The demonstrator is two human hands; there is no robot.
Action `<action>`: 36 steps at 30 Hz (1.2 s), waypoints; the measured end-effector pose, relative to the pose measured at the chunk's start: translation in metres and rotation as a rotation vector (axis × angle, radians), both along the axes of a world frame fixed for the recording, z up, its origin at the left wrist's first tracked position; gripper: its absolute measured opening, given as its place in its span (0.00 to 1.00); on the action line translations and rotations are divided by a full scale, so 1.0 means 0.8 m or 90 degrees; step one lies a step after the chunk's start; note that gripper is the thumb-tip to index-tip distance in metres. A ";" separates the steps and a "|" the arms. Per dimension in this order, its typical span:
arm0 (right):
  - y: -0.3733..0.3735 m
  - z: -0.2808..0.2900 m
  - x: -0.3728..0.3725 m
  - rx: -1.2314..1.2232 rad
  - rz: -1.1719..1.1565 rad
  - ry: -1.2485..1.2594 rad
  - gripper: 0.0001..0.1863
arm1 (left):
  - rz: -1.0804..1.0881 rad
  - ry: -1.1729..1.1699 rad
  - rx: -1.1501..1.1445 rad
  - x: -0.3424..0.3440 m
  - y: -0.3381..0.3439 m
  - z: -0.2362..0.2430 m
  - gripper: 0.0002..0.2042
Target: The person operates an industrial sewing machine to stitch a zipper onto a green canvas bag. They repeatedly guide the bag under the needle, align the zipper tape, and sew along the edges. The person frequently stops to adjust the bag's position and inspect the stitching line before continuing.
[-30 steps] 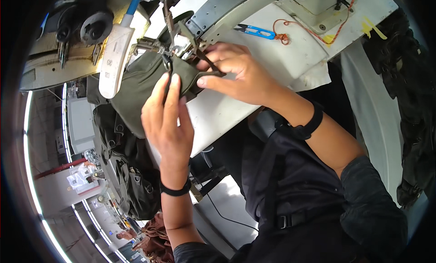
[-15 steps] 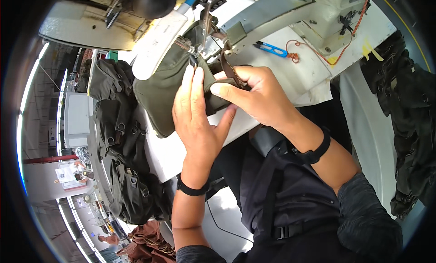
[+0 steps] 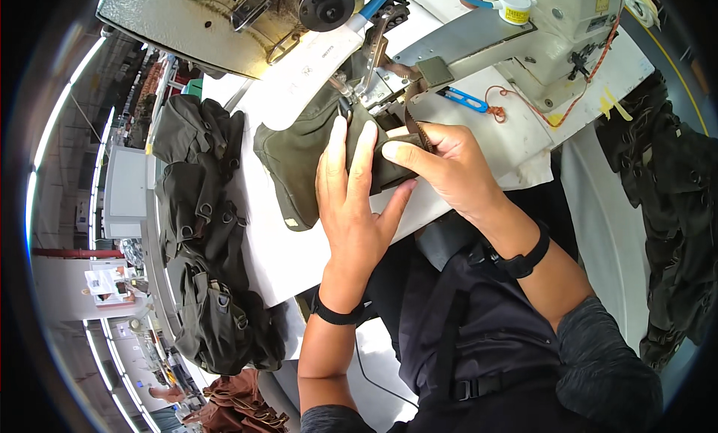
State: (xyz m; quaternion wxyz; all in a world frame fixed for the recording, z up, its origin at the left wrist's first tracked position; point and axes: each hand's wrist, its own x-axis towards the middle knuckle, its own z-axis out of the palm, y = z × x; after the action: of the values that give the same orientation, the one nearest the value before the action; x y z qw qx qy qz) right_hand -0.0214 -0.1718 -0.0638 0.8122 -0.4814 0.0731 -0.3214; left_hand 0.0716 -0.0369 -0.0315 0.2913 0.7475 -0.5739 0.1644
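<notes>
An olive fabric piece lies under the needle area of a sewing machine. My left hand rests flat on it, fingers stretched toward the needle, thumb spread out to the right. My right hand pinches the right edge of the cloth between thumb and fingers. A dark brown zipper strip rises from this edge beside the right fingers. The underside of the cloth and the tips of the right fingers beneath it are hidden.
Blue thread snips on an orange cord lie behind my right hand. Olive bags are piled at the left, more dark cloth hangs at the right. Reddish-brown bags sit lower left. The machine's pale arm overhangs the cloth.
The view has shifted, so machine, cloth and hands appear farther right and the machine lower. Left hand still lies flat, its fingers a little more apart; the right keeps its pinch.
</notes>
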 end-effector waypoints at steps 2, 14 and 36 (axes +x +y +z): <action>-0.001 0.005 0.007 -0.007 -0.018 -0.018 0.07 | 0.000 -0.005 0.002 0.004 -0.002 0.000 0.47; -0.020 0.032 0.022 -0.022 -0.001 0.073 0.14 | -0.002 -0.024 -0.010 0.024 -0.009 0.004 0.50; -0.031 0.046 0.029 -0.076 -0.068 0.162 0.24 | 0.005 -0.169 0.003 0.039 -0.010 0.043 0.34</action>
State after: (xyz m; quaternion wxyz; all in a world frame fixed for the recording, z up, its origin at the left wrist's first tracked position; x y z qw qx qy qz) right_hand 0.0022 -0.1967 -0.0266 0.7479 -0.5613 0.1817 -0.3044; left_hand 0.1025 -0.0448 0.0026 0.2101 0.7221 -0.6049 0.2619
